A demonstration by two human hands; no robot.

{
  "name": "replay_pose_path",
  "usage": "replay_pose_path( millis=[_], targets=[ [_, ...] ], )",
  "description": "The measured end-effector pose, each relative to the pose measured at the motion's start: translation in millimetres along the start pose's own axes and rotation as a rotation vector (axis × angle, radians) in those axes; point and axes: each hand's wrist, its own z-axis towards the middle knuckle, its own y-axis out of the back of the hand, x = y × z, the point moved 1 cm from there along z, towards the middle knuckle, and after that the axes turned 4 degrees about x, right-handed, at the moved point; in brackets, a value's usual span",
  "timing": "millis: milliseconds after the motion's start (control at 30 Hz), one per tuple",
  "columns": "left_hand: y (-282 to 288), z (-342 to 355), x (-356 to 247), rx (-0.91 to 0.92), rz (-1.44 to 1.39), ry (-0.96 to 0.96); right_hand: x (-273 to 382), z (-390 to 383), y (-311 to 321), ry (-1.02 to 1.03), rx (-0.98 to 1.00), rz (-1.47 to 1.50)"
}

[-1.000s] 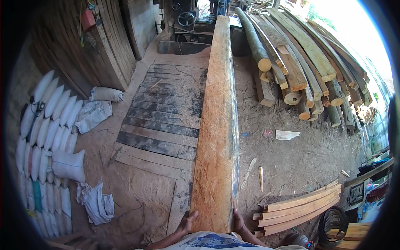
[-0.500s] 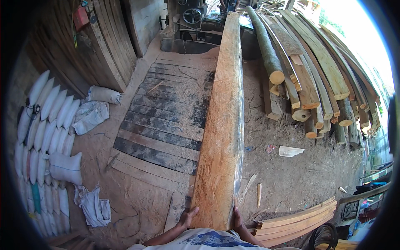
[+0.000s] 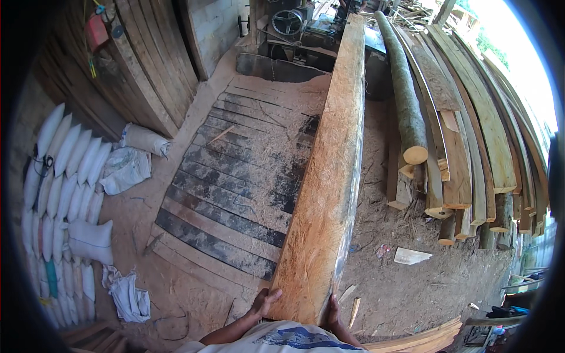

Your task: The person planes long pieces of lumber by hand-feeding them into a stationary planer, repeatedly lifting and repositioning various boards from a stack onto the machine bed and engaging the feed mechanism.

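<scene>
A long, thick wooden beam (image 3: 321,194) stretches from my waist to the machine at the far end, its sawn top face orange-brown and its right edge rough and pale. Its near end lies between my two hands, close against my body. My left hand (image 3: 263,304) grips the left edge, thumb on top, with the other fingers partly hidden by the wood. On the right edge, my right hand (image 3: 333,313) clasps the beam the same way, its fingers mostly out of sight below.
Ahead stands a machine with a handwheel (image 3: 288,23); a person's hand is partly visible beside it. Logs and squared timbers (image 3: 453,147) are piled on the right. Stacked white sacks (image 3: 65,194) line the left. Slatted boards (image 3: 229,176) cover the sawdusty floor; sawn planks (image 3: 418,339) lie near right.
The beam's far end has swung rightward in the view, and the log pile looks nearer and farther right. Both hands keep their places on the beam's near end.
</scene>
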Motion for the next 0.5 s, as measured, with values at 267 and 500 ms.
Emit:
replay_pose_path(
  millis=[267,500],
  targets=[
    [-32.3,106.3,-142.9,-0.069,0.209,-0.184,132.3,99.8,-59.3,0.044,0.072,0.061],
    [-45.6,229.9,-233.4,-0.019,0.174,0.058,238.7,215.5,-77.6,-0.005,0.027,0.07]
  ],
)
